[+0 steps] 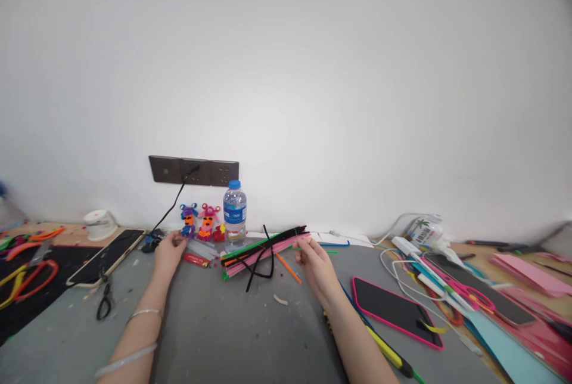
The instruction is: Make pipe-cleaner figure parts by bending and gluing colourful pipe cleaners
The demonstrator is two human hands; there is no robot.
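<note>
My left hand (172,248) reaches to the back of the grey mat, its fingers closed at the foot of a blue and purple pipe-cleaner figure (188,221). A pink and orange figure (208,222) stands just right of that one. My right hand (309,254) is pinched at the right end of a bundle of pipe cleaners (279,245); what lies between its fingertips is too small to make out. Bent black pipe cleaners (271,256) lie across the bundle. An orange piece (289,268) is on the mat between the bundle and my right hand.
A water bottle (235,214) stands behind the bundle. At right lie a pink-edged phone (395,311), a yellow cutter (386,348), cables and pink scissors (480,299). Another phone (107,257), a white tub (99,225) and red-handled scissors (42,279) are at left.
</note>
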